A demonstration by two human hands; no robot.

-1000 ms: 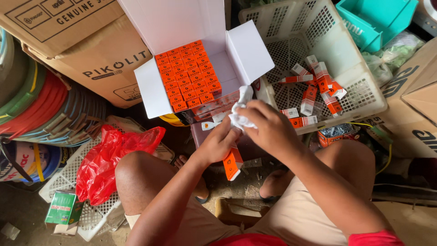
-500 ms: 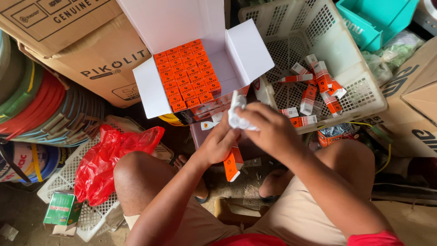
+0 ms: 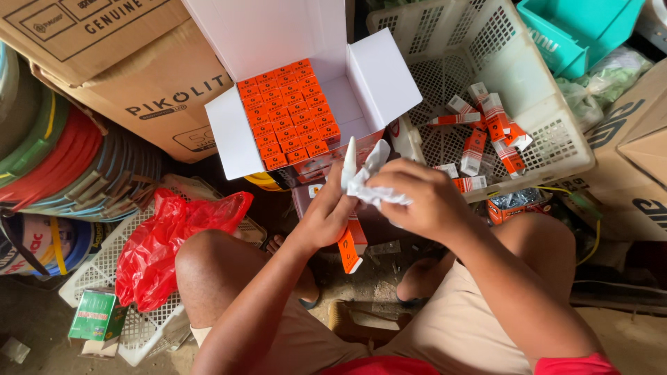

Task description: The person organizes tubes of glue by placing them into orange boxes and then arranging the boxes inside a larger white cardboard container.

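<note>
My left hand (image 3: 325, 217) grips a small orange-and-white carton (image 3: 351, 244) that hangs open end down, and a white tube (image 3: 349, 161) pokes up above its fingers. My right hand (image 3: 415, 197) pinches a crumpled white paper leaflet (image 3: 368, 182) right beside the tube. Just beyond both hands stands an open white box (image 3: 379, 76), its left part packed with rows of small orange cartons (image 3: 288, 112).
A white plastic basket (image 3: 556, 132) at right holds several loose orange-and-white cartons (image 3: 486, 128). Brown cardboard boxes (image 3: 125, 69) stand at left, coiled hoses (image 3: 62, 167) below them. A red plastic bag (image 3: 167, 239) lies on a white crate by my left knee. A teal bin (image 3: 577, 31) sits top right.
Both hands have shifted slightly; the white tube now stands up more clearly above my left hand and the leaflet is pulled closer to my right hand.
</note>
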